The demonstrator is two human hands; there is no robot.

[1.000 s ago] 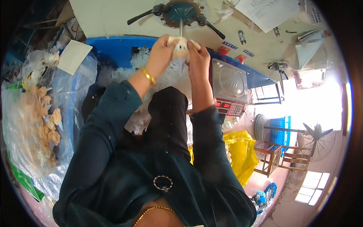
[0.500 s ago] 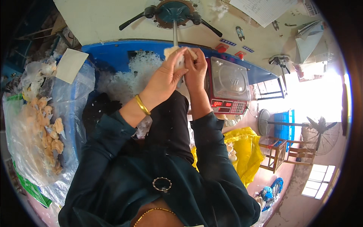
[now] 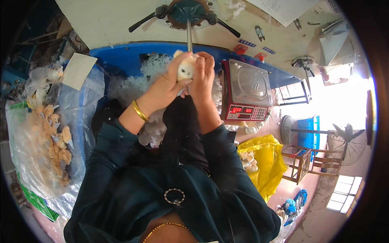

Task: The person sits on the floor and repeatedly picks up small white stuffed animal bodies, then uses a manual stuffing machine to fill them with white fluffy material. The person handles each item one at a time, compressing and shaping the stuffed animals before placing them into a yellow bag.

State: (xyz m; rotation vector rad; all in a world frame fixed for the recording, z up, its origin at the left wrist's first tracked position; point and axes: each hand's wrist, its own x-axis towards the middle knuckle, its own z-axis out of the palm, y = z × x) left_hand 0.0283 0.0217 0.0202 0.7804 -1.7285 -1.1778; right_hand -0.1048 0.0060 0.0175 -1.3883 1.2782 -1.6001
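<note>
Stuffing station: 2 hands grasp 1 small plush toy at the metal nozzle.

The blue machine housing (image 3: 121, 56) carries the white stuffing fibre (image 3: 158, 69); a clear bag of plush shells (image 3: 48, 137) lies at left, a red weighing scale (image 3: 247, 91) at right. The left hand (image 3: 164, 87) and right hand (image 3: 202, 77) both clench the cream plush toy (image 3: 184, 69), held just below the nozzle tube (image 3: 189, 36).
</note>
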